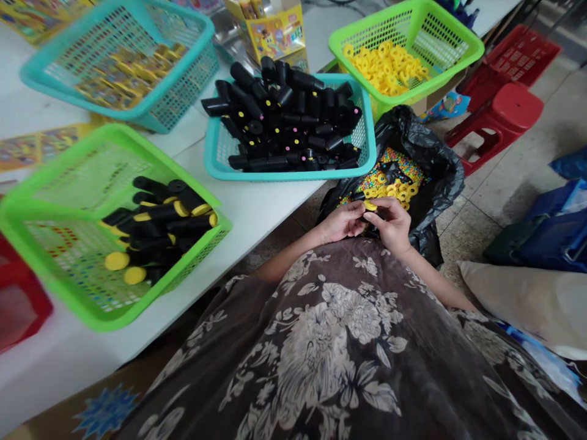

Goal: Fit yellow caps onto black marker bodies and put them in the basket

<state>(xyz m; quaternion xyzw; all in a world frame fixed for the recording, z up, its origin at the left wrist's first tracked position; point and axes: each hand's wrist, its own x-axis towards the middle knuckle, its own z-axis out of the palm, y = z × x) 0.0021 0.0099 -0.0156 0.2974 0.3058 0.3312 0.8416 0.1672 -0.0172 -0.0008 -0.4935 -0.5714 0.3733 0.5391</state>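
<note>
My left hand (342,221) and my right hand (391,224) meet above a black plastic bag (440,177) in my lap. Between them I hold a small yellow disc (370,206) on a dark piece, which my fingers mostly hide; it looks like a black tube. The bag holds many colourful beads (394,165) and yellow rings (389,192), just beyond my fingertips. Black tubes with yellow ends fill a green basket (105,293), and more black tubes are heaped in a teal basket (293,174).
A white table (257,211) bears the baskets. Yellow rings fill a green basket (408,55), and yellow packaged cards lie in a teal basket (119,67). Red stools (499,116) and blue bags (545,232) stand on the tiled floor (477,195) to my right.
</note>
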